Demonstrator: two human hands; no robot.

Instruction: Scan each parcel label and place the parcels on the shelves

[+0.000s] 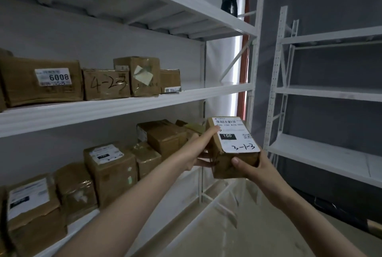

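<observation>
- The grip: both hands hold a small brown cardboard parcel point(231, 161) in the air between two shelving units; the left hand point(199, 151) clasps its left side, forefinger lying along the top edge, and the right hand point(251, 164) clasps its near right corner, thumb on the front face.
- A white metal shelving unit point(124, 105) on the left carries rows of brown taped cardboard boxes point(107, 85) on its middle and lower shelves.
- A second white metal shelving unit point(322, 91) stands on the right against a dark wall.
- The parcel's white shipping label point(235, 135) faces up, showing a barcode, "150" and handwritten "3-1-3".
- A dark green bottle point(229, 3) stands on the left unit's top shelf.
</observation>
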